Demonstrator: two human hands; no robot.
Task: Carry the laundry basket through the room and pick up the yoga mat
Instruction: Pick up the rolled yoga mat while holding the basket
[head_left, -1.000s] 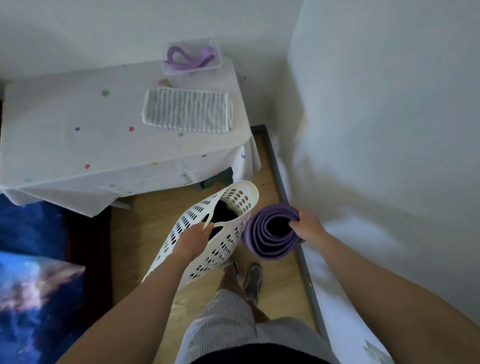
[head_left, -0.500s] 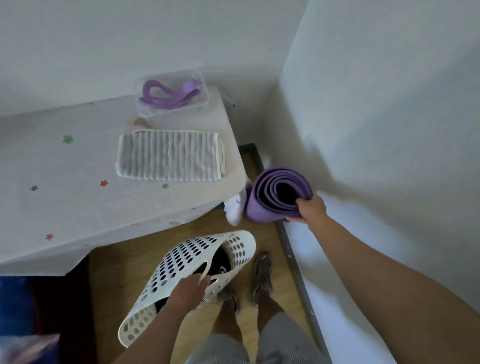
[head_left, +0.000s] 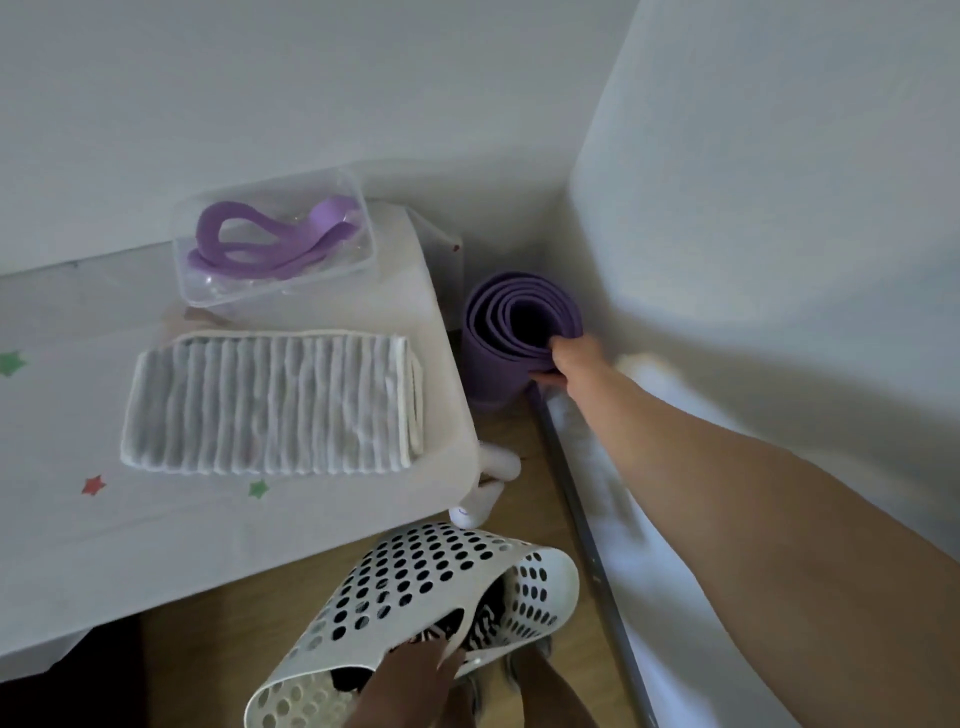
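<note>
White walls meet in a corner, and in that corner stands the rolled purple yoga mat (head_left: 519, 332), upright on its end, its spiral top facing the camera, in the gap between the wall and the cloth-covered table (head_left: 322, 519). At the mat's near rim the right hand (head_left: 574, 364) grips the roll: the fingers hook over the edge into the coil while the thumb presses on the outer wrap below, so the hand is clenched on the mat. That arm reaches out nearly straight from the lower right, forearm bare, running above the grey baseboard strip (head_left: 582, 525) along the wall. Nearer the camera than the mat, low in the view, the left hand (head_left: 415, 670) clasps the rim of the white perforated laundry basket (head_left: 415, 582), fingers curled around its edge; the basket hangs tilted with dark and patterned cloth inside. Left of the mat, on the table, a folded striped towel (head_left: 270, 405) lies flat, and behind it a clear plastic box (head_left: 275, 239) holds a purple band. Wooden floor (head_left: 524, 431) shows between the table and the wall.
</note>
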